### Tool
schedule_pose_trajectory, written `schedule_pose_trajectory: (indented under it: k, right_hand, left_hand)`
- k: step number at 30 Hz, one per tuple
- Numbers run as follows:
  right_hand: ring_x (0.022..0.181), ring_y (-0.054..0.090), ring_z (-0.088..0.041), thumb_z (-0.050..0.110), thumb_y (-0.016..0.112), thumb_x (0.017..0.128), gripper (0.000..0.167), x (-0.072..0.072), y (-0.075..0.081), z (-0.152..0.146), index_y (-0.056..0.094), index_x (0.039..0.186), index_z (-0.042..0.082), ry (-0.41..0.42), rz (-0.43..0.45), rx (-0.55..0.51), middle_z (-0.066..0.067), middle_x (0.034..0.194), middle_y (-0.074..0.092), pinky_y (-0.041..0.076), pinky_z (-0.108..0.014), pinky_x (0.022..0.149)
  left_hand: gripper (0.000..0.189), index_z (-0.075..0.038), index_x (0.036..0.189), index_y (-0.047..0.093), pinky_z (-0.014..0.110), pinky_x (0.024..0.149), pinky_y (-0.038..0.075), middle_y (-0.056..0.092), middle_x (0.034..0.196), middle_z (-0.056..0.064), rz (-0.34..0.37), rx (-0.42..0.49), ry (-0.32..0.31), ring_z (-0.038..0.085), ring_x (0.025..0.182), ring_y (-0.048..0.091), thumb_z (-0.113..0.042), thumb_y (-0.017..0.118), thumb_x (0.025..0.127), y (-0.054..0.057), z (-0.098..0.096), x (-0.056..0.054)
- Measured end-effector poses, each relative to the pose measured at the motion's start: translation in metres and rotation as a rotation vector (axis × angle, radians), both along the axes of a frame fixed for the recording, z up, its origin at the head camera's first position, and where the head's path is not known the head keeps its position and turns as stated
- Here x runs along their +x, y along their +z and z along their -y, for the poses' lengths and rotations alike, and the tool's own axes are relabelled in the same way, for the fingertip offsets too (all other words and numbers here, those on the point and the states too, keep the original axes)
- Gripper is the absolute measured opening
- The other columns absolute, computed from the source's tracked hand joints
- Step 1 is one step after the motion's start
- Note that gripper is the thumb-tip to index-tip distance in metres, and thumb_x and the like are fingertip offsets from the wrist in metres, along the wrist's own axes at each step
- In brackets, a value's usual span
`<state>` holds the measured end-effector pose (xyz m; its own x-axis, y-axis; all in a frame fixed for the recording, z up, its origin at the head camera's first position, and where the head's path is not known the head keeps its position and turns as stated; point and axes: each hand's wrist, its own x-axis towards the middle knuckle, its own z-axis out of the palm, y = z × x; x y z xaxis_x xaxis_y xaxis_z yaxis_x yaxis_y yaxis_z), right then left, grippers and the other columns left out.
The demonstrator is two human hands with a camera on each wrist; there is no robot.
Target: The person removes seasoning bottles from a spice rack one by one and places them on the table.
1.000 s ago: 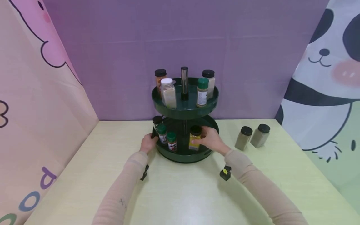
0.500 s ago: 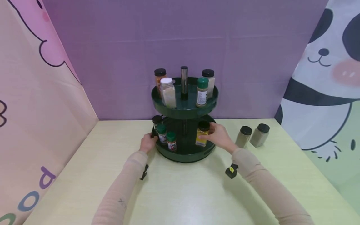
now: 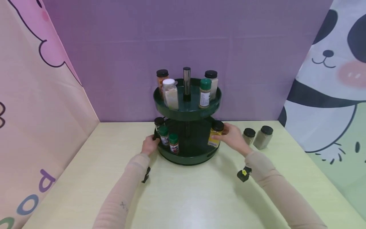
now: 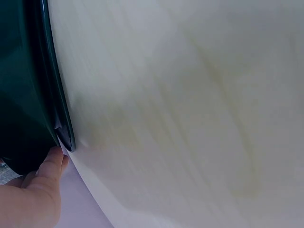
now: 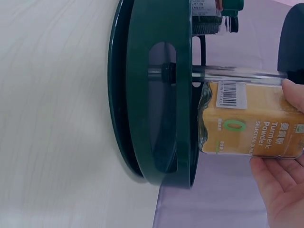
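Note:
My right hand point(image 3: 233, 139) pinches a jar of turmeric powder point(image 3: 215, 136) with a black lid. The jar is slightly tilted, at the right side of the lower tray point(image 3: 187, 160) of a dark green two-tier turntable. In the right wrist view, the label of the turmeric jar point(image 5: 247, 121) reads clearly and its base is close to the tray rim; whether it touches the tray I cannot tell. My left hand point(image 3: 150, 145) grips the lower tray's left rim. The left wrist view shows that hand's fingers point(image 4: 50, 166) against the green tray wall point(image 4: 35, 76).
Two green-capped spice jars point(image 3: 173, 144) and a black-capped one point(image 3: 159, 124) stand at the lower tray's left. The upper tray point(image 3: 187, 115) carries several jars around a metal post point(image 3: 186, 81). Two black-lidded jars point(image 3: 263, 138) stand on the table right of the turntable, one partly behind my right hand.
My right hand has carried the turmeric jar rightward and slightly back along the lower tray. The left hand keeps its hold on the rim, and the turntable has not visibly turned.

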<state>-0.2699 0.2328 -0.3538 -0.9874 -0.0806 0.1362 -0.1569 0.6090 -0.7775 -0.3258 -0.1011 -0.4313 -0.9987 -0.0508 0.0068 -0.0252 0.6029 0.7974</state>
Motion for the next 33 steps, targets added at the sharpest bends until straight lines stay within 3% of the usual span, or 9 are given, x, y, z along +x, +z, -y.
schedule_pose_trajectory:
  k: [12,22,33]
  right_hand:
    - [0.106,0.058,-0.032,0.04,0.076,0.071,0.06,0.011,-0.003,-0.028,0.055,0.113,0.003,-0.061,-0.008,0.021,-0.018,0.116,0.061,0.047,-0.043,0.088]
    - [0.108,0.057,-0.033,0.036,0.075,0.073,0.062,0.019,-0.007,-0.044,0.053,0.119,0.001,-0.078,0.029,0.006,-0.021,0.12,0.058,0.047,-0.043,0.089]
    - [0.103,0.059,-0.033,0.035,0.074,0.074,0.058,0.028,-0.014,-0.061,0.053,0.114,-0.001,-0.124,0.031,0.017,-0.023,0.117,0.059,0.049,-0.04,0.084]
  left_hand:
    - [0.034,0.005,0.112,0.059,0.04,0.08,0.044,0.062,0.104,0.022,-0.002,-0.009,0.001,0.028,0.085,0.053,-0.018,0.046,0.089,0.002,-0.002,0.002]
    - [0.036,0.005,0.115,0.057,0.043,0.088,0.044,0.06,0.113,0.025,-0.001,-0.008,0.006,0.032,0.097,0.055,-0.018,0.046,0.09,0.002,-0.002,0.002]
    - [0.037,0.004,0.116,0.057,0.044,0.089,0.043,0.06,0.114,0.025,0.01,-0.002,0.008,0.032,0.098,0.055,-0.018,0.045,0.09,0.001,-0.002,0.002]
